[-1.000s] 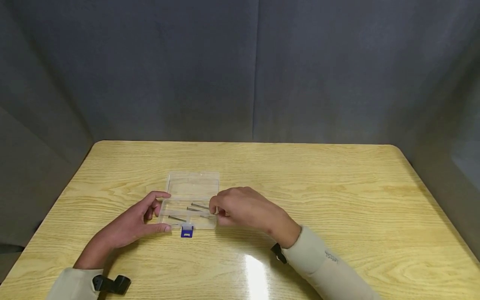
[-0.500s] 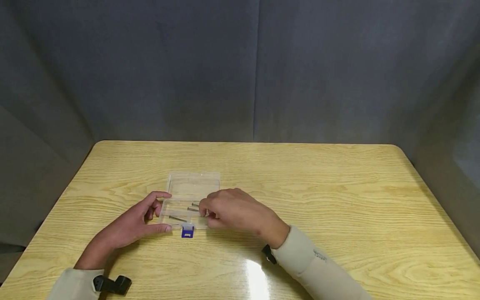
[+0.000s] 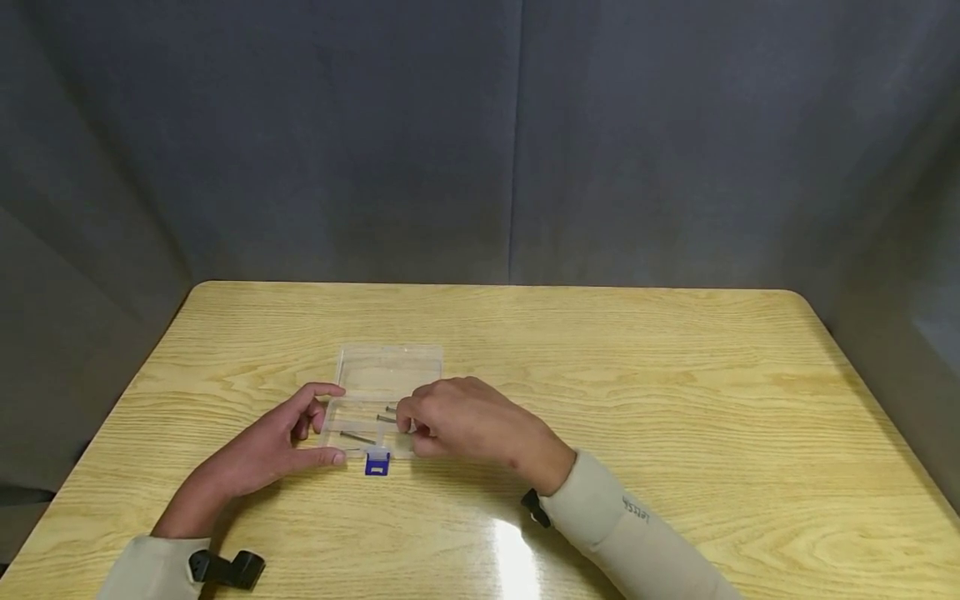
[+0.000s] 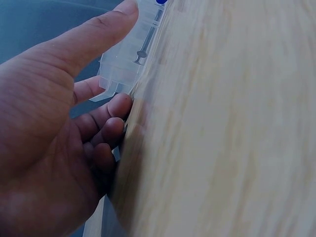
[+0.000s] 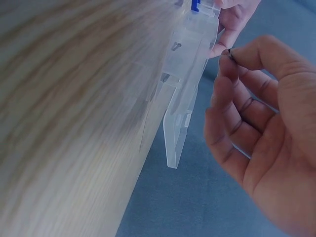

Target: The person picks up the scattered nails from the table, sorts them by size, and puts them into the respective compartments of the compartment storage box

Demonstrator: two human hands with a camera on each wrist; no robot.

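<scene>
A clear plastic compartment box (image 3: 352, 411) lies on the table with its lid (image 3: 392, 371) folded back. My left hand (image 3: 258, 446) grips the box's left side, thumb at the front corner and index finger at the back. One nail (image 3: 357, 437) lies in the front left compartment, and others (image 3: 386, 418) show behind the divider. Over the box's right half is my right hand (image 3: 476, 421), covering the compartments there. In the right wrist view its thumb and index finger pinch a small nail (image 5: 230, 54), of which only a dark metal end shows.
A blue latch (image 3: 377, 464) sticks out from the box's front edge. The wooden table (image 3: 637, 375) stretches away on both sides, and a dark grey curtain (image 3: 360, 150) hangs behind it. Light glares off the tabletop in front of the box.
My right hand has moved left over the box and now hides more of the nails; in the last half second it barely moves. The left hand keeps its grip.
</scene>
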